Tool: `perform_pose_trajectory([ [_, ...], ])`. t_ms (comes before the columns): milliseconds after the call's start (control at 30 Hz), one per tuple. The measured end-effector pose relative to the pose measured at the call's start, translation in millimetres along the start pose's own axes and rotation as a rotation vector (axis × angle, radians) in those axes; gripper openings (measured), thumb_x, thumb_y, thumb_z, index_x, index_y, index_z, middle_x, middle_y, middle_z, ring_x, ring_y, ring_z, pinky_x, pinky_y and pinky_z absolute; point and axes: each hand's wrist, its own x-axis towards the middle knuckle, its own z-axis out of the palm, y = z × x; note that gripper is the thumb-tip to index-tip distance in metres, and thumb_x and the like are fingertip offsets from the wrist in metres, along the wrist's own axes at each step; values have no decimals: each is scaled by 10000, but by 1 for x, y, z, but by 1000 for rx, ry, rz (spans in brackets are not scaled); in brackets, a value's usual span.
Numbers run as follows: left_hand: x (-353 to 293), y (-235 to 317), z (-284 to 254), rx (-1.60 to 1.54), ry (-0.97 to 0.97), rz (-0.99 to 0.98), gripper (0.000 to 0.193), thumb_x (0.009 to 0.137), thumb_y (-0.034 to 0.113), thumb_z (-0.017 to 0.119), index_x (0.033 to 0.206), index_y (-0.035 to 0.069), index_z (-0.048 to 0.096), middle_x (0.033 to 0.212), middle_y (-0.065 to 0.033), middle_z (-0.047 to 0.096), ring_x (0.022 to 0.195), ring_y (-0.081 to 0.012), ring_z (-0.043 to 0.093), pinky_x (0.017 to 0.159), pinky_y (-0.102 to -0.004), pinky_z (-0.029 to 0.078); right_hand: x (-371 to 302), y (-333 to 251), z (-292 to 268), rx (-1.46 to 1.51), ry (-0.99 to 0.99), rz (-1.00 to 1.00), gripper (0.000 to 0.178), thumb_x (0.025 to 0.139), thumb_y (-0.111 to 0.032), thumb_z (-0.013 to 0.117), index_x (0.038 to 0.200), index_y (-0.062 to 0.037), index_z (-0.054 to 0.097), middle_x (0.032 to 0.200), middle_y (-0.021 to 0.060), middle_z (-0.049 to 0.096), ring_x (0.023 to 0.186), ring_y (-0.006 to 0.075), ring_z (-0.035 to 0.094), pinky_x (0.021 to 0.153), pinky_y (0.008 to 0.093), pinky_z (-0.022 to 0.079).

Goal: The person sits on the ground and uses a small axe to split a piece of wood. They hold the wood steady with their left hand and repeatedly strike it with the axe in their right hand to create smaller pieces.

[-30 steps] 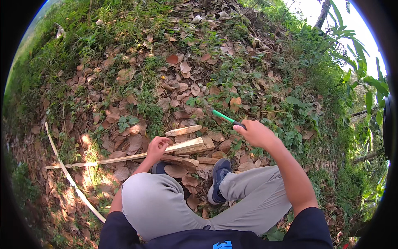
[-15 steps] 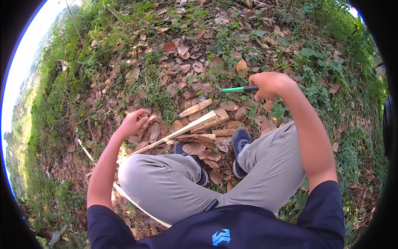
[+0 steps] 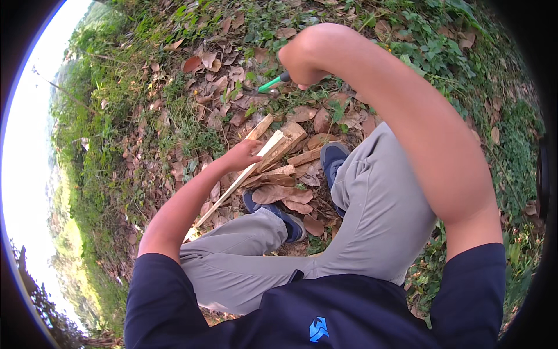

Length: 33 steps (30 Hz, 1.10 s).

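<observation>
- The slope (image 3: 145, 116) is covered in grass and dry brown leaves, and it fills the view around the squatting person.
- The person's grey trousers (image 3: 372, 221) and dark shoes (image 3: 331, 160) sit just behind a small pile of split wood (image 3: 290, 157).
- A long pale stick (image 3: 244, 174) lies slanted across the pile, from lower left up to the wood.
- The left hand (image 3: 244, 156) rests on the stick near its upper end, fingers curled down onto it, thumb pressed alongside.
- The right hand (image 3: 305, 58) is raised above the pile, fingers wrapped tight in a fist.
- It grips a green handle (image 3: 273, 83); the tool's dark head is too blurred to make out.
</observation>
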Motion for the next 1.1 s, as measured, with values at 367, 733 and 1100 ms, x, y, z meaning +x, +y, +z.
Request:
perform_pose_trajectory([
  [367, 49, 9, 120, 168, 382, -217, 1012, 761, 163, 726, 1641, 172, 225, 1655, -279, 193, 1485, -487, 285, 1213, -527, 300, 13, 14, -2, -37, 38, -42, 241, 913, -291, 742, 1075, -121, 800, 1072, 87, 764, 960, 298, 712, 855, 466, 575],
  [733, 38, 4, 115, 91, 455, -227, 798, 744, 89, 674, 1502, 89, 424, 1618, -270, 279, 1450, -475, 333, 1185, -538, 336, 23, 20, 5, -56, 26, -44, 235, 899, -286, 743, 1065, -132, 806, 1083, 79, 765, 984, 287, 707, 874, 457, 568],
  [1100, 47, 23, 118, 80, 459, -284, 892, 767, 72, 662, 1579, 85, 294, 1596, -264, 316, 1436, -458, 364, 1192, -520, 328, 25, 20, 10, -91, 34, -62, 230, 885, -282, 743, 1056, -143, 811, 1095, 71, 765, 1009, 276, 702, 892, 449, 562],
])
